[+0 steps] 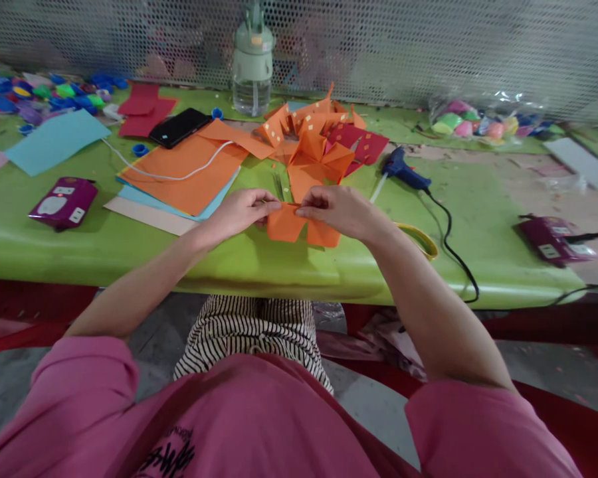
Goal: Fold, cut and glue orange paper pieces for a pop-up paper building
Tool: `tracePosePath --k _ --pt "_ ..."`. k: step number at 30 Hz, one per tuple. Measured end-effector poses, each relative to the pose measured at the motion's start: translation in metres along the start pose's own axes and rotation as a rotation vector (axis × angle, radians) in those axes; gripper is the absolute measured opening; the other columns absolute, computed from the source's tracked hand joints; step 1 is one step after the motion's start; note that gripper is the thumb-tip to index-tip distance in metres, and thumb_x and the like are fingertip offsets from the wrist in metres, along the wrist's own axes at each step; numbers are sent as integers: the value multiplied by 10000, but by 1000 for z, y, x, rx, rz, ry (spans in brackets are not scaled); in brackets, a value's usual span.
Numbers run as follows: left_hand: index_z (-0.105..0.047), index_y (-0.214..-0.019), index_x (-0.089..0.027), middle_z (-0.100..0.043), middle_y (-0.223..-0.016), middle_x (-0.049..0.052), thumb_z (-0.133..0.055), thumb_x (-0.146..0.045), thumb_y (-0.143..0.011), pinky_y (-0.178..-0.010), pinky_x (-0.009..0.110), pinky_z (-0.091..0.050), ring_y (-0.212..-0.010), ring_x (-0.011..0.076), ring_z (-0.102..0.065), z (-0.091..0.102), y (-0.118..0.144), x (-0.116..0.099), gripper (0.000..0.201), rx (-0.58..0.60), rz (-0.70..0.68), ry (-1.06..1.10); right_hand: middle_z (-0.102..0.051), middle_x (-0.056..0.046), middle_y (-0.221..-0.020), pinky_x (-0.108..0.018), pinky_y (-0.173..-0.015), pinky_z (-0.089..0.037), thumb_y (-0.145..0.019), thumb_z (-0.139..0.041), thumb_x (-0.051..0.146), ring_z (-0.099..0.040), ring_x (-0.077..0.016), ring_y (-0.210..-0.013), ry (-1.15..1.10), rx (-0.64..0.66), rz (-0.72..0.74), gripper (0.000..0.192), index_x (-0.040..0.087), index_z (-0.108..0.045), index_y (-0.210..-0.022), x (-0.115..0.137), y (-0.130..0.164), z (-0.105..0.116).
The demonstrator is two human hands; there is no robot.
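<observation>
Between my hands is a folded piece of orange paper, with a slit or gap dividing its lower part. My left hand pinches its upper left corner. Thumb and fingers of my right hand close on its top edge near the middle. Just beyond lie folded orange paper shapes, some with pale dots. A thin metal tool, perhaps scissors or tweezers, shows behind the paper, partly hidden. To the right rests a blue glue gun with a white stick at one end.
Stacked orange sheets, a black phone and a white cable lie left. A water bottle stands at the back. Purple power sockets sit at both sides. A yellow tape roll is by my right forearm. A perforated metal panel borders the table.
</observation>
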State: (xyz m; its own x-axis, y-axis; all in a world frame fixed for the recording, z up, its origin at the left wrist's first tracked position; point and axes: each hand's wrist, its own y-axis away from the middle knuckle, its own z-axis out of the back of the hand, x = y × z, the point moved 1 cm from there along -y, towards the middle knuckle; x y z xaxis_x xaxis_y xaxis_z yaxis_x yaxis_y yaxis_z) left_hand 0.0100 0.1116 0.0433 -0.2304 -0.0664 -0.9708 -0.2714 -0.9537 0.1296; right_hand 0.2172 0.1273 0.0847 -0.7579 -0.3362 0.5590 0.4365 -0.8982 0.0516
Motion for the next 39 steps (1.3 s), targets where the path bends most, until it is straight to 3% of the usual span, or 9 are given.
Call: tracePosePath --k 7,12,20,25,32,39 --pt "-701 -830 -149 -688 -684 -9 -730 -277 -840 -653 219 -502 -595 83 -615 3 -1 0 132 51 -7 -81 -641 10 -708 -282 -640 -370 -780 -715 396 -522 -120 -640 -52 -6 22 213 194 -652 -758 3 0 0" --pt "-680 -744 -169 -671 -653 -11 -687 -272 -864 -639 231 -479 -597 102 -618 2 2 -6 159 75 -1 -165 -626 19 -704 -279 -638 -359 -774 -724 375 -525 -125 -653 -57 -2 23 208 205 -701 -891 2 -1 0" --pt "-703 -794 -192 -652 -609 -27 -651 -340 -879 -587 229 -403 -589 112 -607 7 1 -3 178 109 -89 -324 -569 41 -626 -276 -608 -321 -798 -701 409 -464 -103 -596 -21 63 27 224 210 -747 -889 3 -2 1" --pt "-687 -782 -177 -670 -671 -25 -616 -216 -887 -632 221 -452 -602 97 -605 3 2 -9 133 161 -39 -236 -578 39 -625 -272 -603 -318 -787 -698 456 -466 -103 -588 1 85 23 275 207 -752 -889 3 -2 2" --pt "-679 -777 -170 -697 -727 -2 -597 -199 -880 -668 202 -514 -636 86 -621 1 0 -4 135 246 -9 11 -669 11 -699 -273 -629 -356 -772 -696 476 -531 -127 -653 -13 99 21 276 210 -735 -835 5 -1 5" --pt "-707 -954 -188 -710 -830 -9 -628 -168 -866 -684 204 -501 -693 78 -624 2 -1 -4 119 226 36 56 -648 13 -671 -283 -630 -366 -756 -706 495 -533 -132 -652 -58 102 22 285 215 -724 -805 5 -2 5"
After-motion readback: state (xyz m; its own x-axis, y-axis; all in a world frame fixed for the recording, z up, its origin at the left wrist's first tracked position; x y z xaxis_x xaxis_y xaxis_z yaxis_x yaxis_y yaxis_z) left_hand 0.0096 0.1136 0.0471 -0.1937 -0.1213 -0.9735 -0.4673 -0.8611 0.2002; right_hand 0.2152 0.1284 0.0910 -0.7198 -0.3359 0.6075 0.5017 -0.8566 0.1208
